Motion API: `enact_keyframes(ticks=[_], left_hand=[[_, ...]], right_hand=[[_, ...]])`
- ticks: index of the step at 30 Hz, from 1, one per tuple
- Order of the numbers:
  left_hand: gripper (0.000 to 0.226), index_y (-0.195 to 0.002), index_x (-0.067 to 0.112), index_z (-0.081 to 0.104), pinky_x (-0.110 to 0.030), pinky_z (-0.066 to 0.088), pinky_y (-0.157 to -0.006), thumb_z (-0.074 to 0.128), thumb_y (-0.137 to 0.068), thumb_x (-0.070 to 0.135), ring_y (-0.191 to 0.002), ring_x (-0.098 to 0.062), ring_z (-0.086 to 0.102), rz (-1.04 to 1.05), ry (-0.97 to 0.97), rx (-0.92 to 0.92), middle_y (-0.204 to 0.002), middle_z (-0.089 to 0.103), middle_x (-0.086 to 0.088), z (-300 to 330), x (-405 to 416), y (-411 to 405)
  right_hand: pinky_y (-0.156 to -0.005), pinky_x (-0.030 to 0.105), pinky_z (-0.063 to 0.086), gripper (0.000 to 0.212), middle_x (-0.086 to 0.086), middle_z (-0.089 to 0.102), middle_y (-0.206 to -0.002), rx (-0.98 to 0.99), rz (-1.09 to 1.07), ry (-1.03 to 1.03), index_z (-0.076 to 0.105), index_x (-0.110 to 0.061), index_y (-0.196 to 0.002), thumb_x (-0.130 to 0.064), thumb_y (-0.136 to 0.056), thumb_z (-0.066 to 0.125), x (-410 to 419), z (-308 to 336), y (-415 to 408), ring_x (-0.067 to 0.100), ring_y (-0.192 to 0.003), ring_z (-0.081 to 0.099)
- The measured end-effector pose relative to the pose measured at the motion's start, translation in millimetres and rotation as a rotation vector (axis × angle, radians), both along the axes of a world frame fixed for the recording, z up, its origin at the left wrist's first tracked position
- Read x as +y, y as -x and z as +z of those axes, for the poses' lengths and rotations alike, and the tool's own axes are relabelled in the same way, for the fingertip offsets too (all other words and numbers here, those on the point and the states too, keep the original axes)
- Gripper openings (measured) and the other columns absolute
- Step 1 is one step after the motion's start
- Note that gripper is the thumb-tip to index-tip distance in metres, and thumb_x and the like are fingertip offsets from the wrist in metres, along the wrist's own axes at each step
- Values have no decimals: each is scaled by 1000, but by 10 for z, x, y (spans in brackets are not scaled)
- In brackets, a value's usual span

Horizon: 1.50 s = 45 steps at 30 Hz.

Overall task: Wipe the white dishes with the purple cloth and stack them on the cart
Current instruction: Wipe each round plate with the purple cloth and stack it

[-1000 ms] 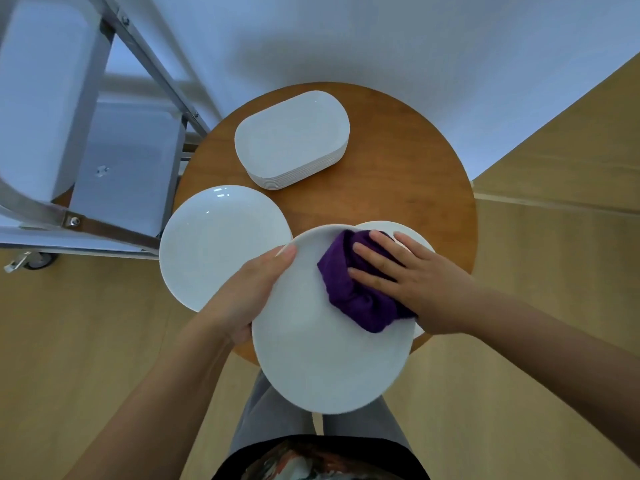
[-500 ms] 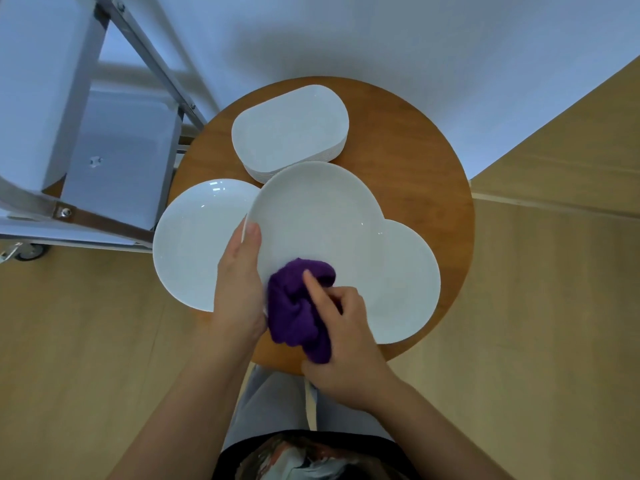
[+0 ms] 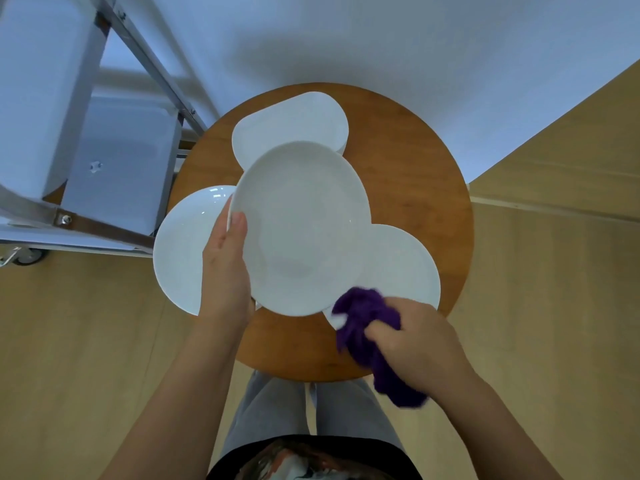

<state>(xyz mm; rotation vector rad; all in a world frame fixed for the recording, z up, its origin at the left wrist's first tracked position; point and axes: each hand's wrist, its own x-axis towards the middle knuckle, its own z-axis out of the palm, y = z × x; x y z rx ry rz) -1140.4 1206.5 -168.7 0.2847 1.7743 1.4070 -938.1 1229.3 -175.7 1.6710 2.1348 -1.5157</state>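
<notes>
My left hand [image 3: 225,268] grips the left rim of a round white plate [image 3: 301,230], thumb on top, and holds it above the round wooden table [image 3: 415,188]. My right hand [image 3: 415,341] holds the bunched purple cloth [image 3: 367,323] off the plate's near right edge, over the table's front. A second round white plate [image 3: 183,251] lies on the table at the left, a third [image 3: 405,268] at the right, partly under the held plate. A stack of oblong white dishes [image 3: 298,123] sits at the back.
The metal cart [image 3: 114,161] with grey shelves stands to the left of the table, one caster [image 3: 29,256] on the wooden floor. A white wall is behind the table. My legs are under the table's near edge.
The cloth in my right hand has come off the plate's face and moved to the right, past its near edge. The plate was tipped away from me and now lies flatter over the table.
</notes>
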Motion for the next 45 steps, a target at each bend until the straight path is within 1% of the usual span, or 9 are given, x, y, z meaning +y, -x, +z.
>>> enact_keyframes(ticks=[4, 8, 12, 16, 21, 25, 32, 39, 45], left_hand=[[20, -89, 66, 59, -33, 57, -73, 46, -93, 51, -99, -9, 62, 86, -14, -82, -92, 66, 29, -29, 3, -79], [24, -115, 50, 56, -35, 59, -76, 46, -93, 50, -101, -14, 63, 117, -33, -108, -108, 66, 15, -26, 65, -257], [22, -116, 53, 45, -6, 47, -51, 41, -95, 50, -91, -5, 56, 29, -14, 39, -100, 54, 26, 30, 114, -416], [27, -118, 52, 37, -1, 44, -48, 47, -94, 46, -87, -4, 53, -104, 25, 65, -96, 48, 28, 92, 155, -443], [73, -120, 64, 36, -35, 50, -90, 64, -54, 78, -115, -3, 53, -393, 54, -116, -123, 53, 29, 183, 145, -136], [57, -141, 38, 34, -41, 34, -104, 47, -89, 58, -128, -16, 40, -184, 313, 209, -142, 42, 10, -87, 53, 137], [57, -118, 31, 63, -41, 57, -73, 56, -74, 68, -98, -24, 69, -1, 186, -597, -111, 71, -3, -184, -151, 359], [58, -130, 25, 56, -40, 58, -76, 57, -78, 49, -110, -26, 64, -80, -51, -551, -123, 65, -7, 10, -181, 425], [30, -84, 39, 73, -22, 56, -64, 49, -80, 56, -83, -8, 70, -244, -43, -39, -92, 74, 11, 419, -143, 435]], right_hand=[[-81, 20, 46, 28, -22, 39, -112, 139, -118, -33, 51, -26, -108, -28, -82, 63, -125, -5, 108, 7, -104, 48], [-113, 41, 12, 76, 1, 17, -156, -124, 329, -410, 34, -25, -141, -38, -73, 66, -310, -92, 346, 25, -145, 9], [-91, 47, 48, 67, 9, 66, -118, -92, 239, -659, 65, -7, -116, -26, -56, 87, -398, -146, 543, 27, -108, 63], [-72, 28, 52, 24, 7, 72, -76, 132, 33, -764, 72, -4, -83, -5, -62, 81, -401, -181, 543, 23, -69, 68], [-63, 13, 52, 29, -9, 68, -91, 378, -492, -74, 63, -21, -101, -18, -76, 76, -162, 10, 328, 11, -84, 63], [-68, 28, 56, 39, -5, 73, -97, 757, -690, 310, 71, -30, -94, -20, -57, 77, -5, 72, 102, 16, -91, 68], [-66, 31, 56, 36, 9, 72, -101, 861, -705, 678, 73, -20, -97, -5, -65, 66, -2, -9, -12, 24, -88, 70], [-62, 31, 56, 39, 2, 71, -106, 716, -887, 570, 62, -23, -114, -23, -76, 63, -35, -16, 134, 20, -91, 69], [-62, 22, 50, 37, -12, 65, -87, 572, -659, -41, 59, -47, -102, -19, -78, 61, -48, 335, 286, 7, -79, 64]])
